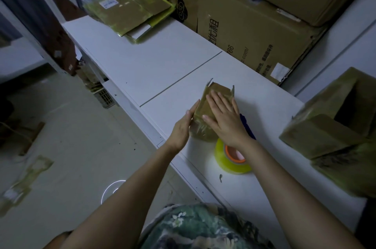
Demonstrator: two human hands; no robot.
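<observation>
On smooth white table (162,61), flat, straight-fingered left hand (182,126) and right hand (225,118) against glossy tape-wrapped cardboard parcel (201,109).

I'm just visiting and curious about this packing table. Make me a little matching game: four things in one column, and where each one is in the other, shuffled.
Things
1. small taped parcel
2. tape roll
3. flat parcels
4. left hand

Places
A. at the far end of the table
B. pressed flat against the small parcel's side
C. under the palm of the right hand
D. beneath the right wrist, yellow with an orange core

Pairs: 1-C, 2-D, 3-A, 4-B
</observation>
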